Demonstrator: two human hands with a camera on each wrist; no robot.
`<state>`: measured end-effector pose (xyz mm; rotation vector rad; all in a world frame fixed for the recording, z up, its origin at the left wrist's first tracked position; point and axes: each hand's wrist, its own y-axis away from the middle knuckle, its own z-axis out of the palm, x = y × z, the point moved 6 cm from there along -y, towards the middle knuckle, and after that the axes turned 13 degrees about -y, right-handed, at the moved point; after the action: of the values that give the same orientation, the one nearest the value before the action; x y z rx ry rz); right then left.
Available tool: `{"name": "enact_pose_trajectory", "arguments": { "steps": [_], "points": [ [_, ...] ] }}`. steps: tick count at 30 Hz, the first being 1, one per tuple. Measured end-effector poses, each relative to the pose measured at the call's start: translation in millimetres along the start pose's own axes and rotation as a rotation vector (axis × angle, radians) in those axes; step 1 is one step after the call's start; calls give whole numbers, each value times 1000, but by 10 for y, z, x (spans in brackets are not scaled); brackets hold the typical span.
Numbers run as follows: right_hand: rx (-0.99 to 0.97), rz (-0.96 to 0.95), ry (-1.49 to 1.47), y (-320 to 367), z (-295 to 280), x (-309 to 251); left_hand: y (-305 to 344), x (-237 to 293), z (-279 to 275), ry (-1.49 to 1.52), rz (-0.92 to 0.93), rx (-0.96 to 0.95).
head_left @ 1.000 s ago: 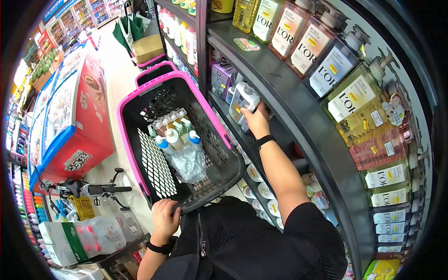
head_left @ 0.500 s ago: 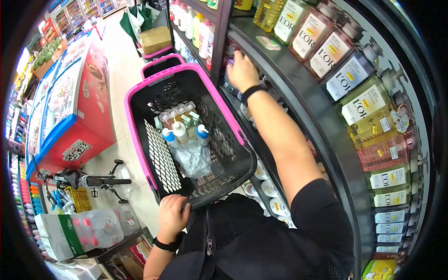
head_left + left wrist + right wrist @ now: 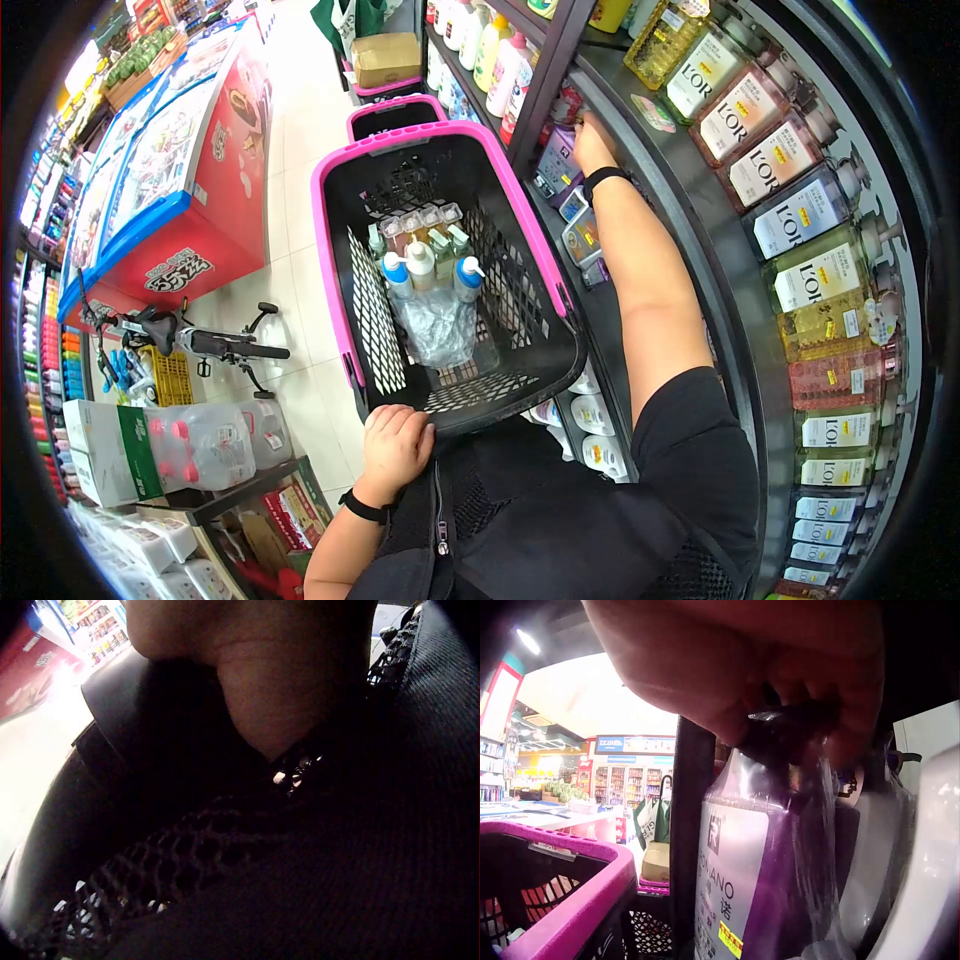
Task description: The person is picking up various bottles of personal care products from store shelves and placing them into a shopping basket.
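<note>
My left hand (image 3: 397,450) holds the near black rim of a shopping basket with a pink upper rim (image 3: 425,132), fingers curled over the edge. Inside the basket stand several pump bottles, among them a white one (image 3: 421,265), beside crumpled clear plastic (image 3: 438,330). Reaching into the lower shelf, my right hand (image 3: 593,145) grips the top of a purple bottle (image 3: 735,862) with a silver label and a yellow price sticker. In the right wrist view the fingers wrap its neck, and clear film hangs down its side. Grey bottles (image 3: 580,240) stand nearer me on that shelf.
The upper shelf edge (image 3: 690,190) runs over my right forearm, with rows of label-fronted pump bottles (image 3: 748,125) above. A dark shelf post (image 3: 548,80) stands just beyond my right hand. Left are a red freezer (image 3: 215,200), a small bicycle (image 3: 215,345) and bundled water bottles (image 3: 200,445).
My right hand has left a grey bottle and moved farther along the shelf to the purple one. The head view has shifted; my left hand stays on the basket rim.
</note>
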<state>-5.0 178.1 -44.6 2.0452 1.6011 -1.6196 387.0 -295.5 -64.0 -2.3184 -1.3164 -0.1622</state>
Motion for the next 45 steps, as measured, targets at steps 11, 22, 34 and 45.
{"name": "enact_pose_trajectory", "arguments": {
  "steps": [11,22,34,45],
  "points": [
    [-118,-16,432,221,-234,-732,-2,3,30,-36,-23,24],
    [-145,54,400,266,-271,-873,-21,33,8,-47,-25,47],
    [-50,-209,294,541,-374,-1131,-26,0,-10,6,-27,-62],
    [-129,-334,251,2569,-1005,-1961,-765,-235,-149,121,515,-823]
  ]
}}
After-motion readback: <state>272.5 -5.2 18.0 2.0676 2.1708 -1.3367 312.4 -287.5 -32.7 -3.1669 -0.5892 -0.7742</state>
